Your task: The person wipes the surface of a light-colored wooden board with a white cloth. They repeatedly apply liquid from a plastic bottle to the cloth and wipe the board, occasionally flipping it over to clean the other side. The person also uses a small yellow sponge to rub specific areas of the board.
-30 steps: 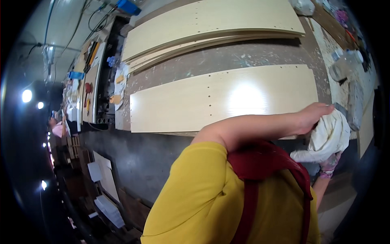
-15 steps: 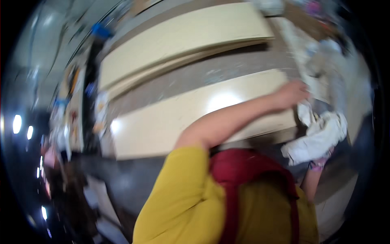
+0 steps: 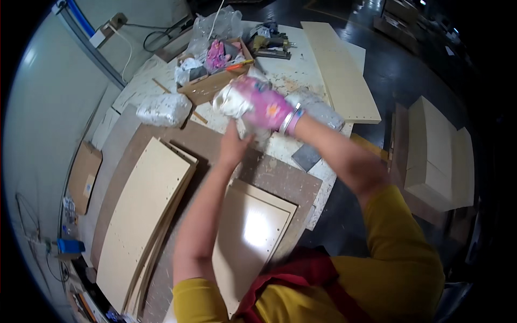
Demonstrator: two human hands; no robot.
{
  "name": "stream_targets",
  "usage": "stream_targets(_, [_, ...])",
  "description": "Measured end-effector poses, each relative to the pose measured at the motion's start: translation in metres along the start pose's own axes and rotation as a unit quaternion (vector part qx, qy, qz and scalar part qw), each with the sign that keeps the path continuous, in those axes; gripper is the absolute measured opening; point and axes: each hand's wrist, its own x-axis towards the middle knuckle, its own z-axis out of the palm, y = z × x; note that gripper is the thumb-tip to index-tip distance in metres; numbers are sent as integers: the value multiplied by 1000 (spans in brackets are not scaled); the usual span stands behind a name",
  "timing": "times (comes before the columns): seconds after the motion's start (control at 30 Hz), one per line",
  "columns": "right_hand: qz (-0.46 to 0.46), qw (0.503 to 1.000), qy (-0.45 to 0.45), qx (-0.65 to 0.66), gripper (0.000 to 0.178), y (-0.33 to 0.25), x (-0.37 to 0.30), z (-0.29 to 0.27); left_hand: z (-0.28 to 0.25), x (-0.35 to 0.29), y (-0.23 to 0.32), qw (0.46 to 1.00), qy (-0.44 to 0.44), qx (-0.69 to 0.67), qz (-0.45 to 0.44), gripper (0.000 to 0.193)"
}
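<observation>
Near cardboard box (image 3: 211,89), right grip (image 3: 265,107) holds white cloth (image 3: 229,102).

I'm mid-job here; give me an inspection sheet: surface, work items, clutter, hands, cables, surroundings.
Surface: brown tabletop, flecked with pale marks.
Job's things: white cloth in the right hand; pale drilled panel nearest the body; stacked panels to its left.
Clutter: cardboard box of mixed items, plastic-wrapped bundle, tools.
Hands: right hand, pink-gloved, closed on the cloth; left hand, bare, close by, its grip unclear.
Cables: white cable by the wall, apart from the hands.
Surroundings: pale board stack right of the table; dark floor.
</observation>
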Motion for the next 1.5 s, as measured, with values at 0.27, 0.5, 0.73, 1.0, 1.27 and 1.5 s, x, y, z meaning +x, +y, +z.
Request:
stream_targets(0.27, [95,973,104,183,67,5,-60,14,42,21,6,988,-57,-141,15,59])
stream_targets(0.5, [293,601,277,690,46,-10,-144,-35,-11,-29,82,957,5,216,194,74])
stream_targets(0.73, [320,325,196,868,47,-27,-205,-23,-77,-85,158,806,-1,471,357,67])
stream_targets(1.0, [402,290,159,854,33,-65,-229,5,-103,-119,188,755,-50,531,382,57])
stream_targets(1.27, [359,247,88,896,36,-69,-250,14,-123,-130,199,709,-58,606,356,42])
stream_targets(1.5, [207,235,96,945,36,-66,-270,29,-120,-128,207,689,-71,618,371,38])
